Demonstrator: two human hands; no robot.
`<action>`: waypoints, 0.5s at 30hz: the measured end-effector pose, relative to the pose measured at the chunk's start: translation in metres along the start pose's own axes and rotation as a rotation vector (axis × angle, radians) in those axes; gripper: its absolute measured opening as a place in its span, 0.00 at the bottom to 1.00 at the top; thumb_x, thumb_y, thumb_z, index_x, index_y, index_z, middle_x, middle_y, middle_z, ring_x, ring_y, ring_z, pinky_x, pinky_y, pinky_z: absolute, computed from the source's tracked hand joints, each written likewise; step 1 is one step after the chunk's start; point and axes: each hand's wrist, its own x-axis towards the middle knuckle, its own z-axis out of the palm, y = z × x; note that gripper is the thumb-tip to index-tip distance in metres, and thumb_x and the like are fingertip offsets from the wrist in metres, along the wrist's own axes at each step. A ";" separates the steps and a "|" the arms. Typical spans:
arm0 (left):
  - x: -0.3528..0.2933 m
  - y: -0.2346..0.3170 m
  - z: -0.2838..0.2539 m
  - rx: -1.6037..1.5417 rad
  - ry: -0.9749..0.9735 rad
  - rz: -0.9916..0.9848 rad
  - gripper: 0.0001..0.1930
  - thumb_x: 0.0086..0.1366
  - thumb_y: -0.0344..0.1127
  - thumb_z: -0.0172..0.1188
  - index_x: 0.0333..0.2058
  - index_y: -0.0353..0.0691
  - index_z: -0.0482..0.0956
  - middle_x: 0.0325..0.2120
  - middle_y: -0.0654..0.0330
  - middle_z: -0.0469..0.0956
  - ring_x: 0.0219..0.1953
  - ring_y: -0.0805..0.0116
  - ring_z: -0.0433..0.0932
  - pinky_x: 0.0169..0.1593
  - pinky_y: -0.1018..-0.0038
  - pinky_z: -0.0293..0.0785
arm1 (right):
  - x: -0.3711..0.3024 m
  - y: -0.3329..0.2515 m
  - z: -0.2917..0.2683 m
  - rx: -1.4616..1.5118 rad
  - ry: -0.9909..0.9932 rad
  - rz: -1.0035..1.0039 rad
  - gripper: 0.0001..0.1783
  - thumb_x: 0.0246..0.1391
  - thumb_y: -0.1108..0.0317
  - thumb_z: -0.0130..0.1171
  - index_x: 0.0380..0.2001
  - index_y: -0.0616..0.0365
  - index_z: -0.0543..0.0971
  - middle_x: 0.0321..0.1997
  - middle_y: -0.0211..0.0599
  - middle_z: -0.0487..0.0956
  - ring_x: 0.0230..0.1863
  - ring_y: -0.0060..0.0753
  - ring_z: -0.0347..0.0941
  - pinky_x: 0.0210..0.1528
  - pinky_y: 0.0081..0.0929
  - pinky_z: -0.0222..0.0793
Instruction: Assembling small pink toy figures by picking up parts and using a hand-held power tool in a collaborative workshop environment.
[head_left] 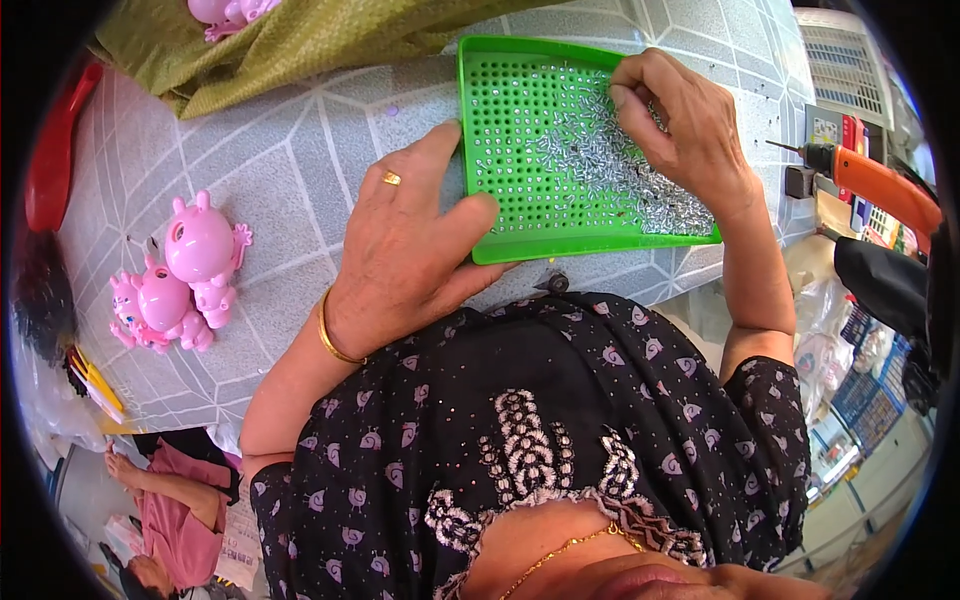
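Observation:
A green plastic tray (545, 243) with a grid of holes lies before me on the table. Small silver screws (600, 150) are heaped loosely over its middle and right side, and bright tips show in many holes at the left. My left hand (400, 225), wearing a ring, grips the tray's left side near the close corner, with one finger bent at the rim and another passing low beside it. Over the tray's far right part, my right hand (690, 125) is closed with its fingertips pinched together just above the screws. Whatever sits in that pinch is hidden.
Pink toy figures (195, 260) stand at the left, beyond pens (95, 380). An olive cloth (300, 50) with another pink piece lies at the back. An orange electric screwdriver (880, 180) is at the right. Another person in pink (180, 510) sits lower left.

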 end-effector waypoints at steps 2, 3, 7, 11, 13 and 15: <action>0.000 0.000 0.001 -0.004 0.008 -0.003 0.21 0.48 0.43 0.73 0.36 0.40 0.75 0.55 0.37 0.67 0.50 0.43 0.72 0.50 0.58 0.68 | -0.004 -0.001 -0.003 0.041 0.004 0.052 0.04 0.52 0.72 0.59 0.32 0.57 0.74 0.26 0.38 0.77 0.27 0.44 0.76 0.30 0.34 0.70; 0.000 0.000 0.002 -0.006 0.018 -0.009 0.21 0.48 0.42 0.73 0.36 0.40 0.75 0.56 0.37 0.67 0.50 0.43 0.72 0.50 0.58 0.69 | -0.005 -0.001 -0.005 0.084 0.007 0.100 0.04 0.53 0.72 0.58 0.32 0.57 0.74 0.26 0.39 0.77 0.26 0.45 0.76 0.31 0.34 0.70; -0.004 0.001 0.003 0.020 0.007 -0.050 0.22 0.46 0.42 0.76 0.37 0.41 0.77 0.55 0.37 0.69 0.53 0.40 0.72 0.54 0.57 0.69 | -0.013 0.011 -0.016 0.217 0.102 0.180 0.05 0.59 0.71 0.51 0.34 0.62 0.71 0.29 0.34 0.70 0.29 0.25 0.65 0.34 0.22 0.64; 0.002 0.001 0.005 0.037 0.024 0.018 0.20 0.48 0.43 0.73 0.36 0.40 0.77 0.55 0.38 0.69 0.50 0.45 0.73 0.48 0.59 0.68 | -0.021 0.039 -0.046 -0.122 0.242 0.156 0.05 0.59 0.73 0.48 0.29 0.61 0.70 0.24 0.43 0.70 0.24 0.37 0.69 0.27 0.32 0.62; 0.003 -0.001 0.009 0.023 0.027 0.040 0.20 0.48 0.43 0.74 0.36 0.40 0.77 0.55 0.38 0.68 0.50 0.44 0.73 0.48 0.60 0.68 | -0.030 0.060 -0.043 -0.400 0.301 0.092 0.05 0.60 0.73 0.52 0.29 0.60 0.70 0.23 0.41 0.70 0.20 0.41 0.67 0.25 0.35 0.63; 0.001 -0.005 0.013 0.014 0.048 0.042 0.21 0.48 0.43 0.75 0.36 0.39 0.77 0.55 0.38 0.68 0.50 0.44 0.73 0.48 0.60 0.68 | -0.031 0.039 -0.045 -0.264 0.222 0.233 0.02 0.57 0.77 0.55 0.32 0.60 0.73 0.24 0.37 0.72 0.20 0.33 0.69 0.24 0.29 0.65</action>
